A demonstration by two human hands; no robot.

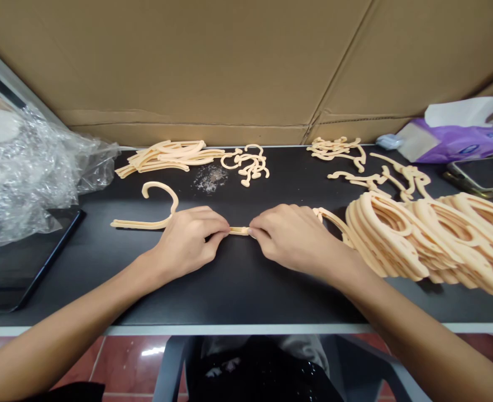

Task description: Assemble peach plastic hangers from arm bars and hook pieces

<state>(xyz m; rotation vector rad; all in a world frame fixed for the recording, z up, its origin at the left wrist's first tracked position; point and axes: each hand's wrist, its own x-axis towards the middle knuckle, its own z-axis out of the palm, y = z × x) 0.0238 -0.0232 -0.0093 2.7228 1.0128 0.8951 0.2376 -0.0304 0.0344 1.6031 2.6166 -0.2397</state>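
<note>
Between the fingertips of both hands is a thin cream plastic hanger piece point(239, 230). My left hand point(191, 237) pinches its left part, thumb and fingers pressed together. At its right end my right hand point(294, 237) is closed in a pinch too. A cream hanger hook point(175, 196) with a straight double bar point(139, 225) lies left of my left hand and runs up to it. Whether these join the pinched piece is hidden behind that hand. A curved cream part point(334, 218) shows just beyond my right hand, beside a stack of folded hangers point(391, 234).
Loose hanger arms point(166, 155), small hooked parts point(250, 163) and more curved pieces point(338, 148) lie along the back. White crumbs point(210, 178) are near them. Clear plastic wrap point(32, 167) and a dark tablet point(28, 268) sit left; a purple tissue pack point(455, 139) and phone point(487, 174) right.
</note>
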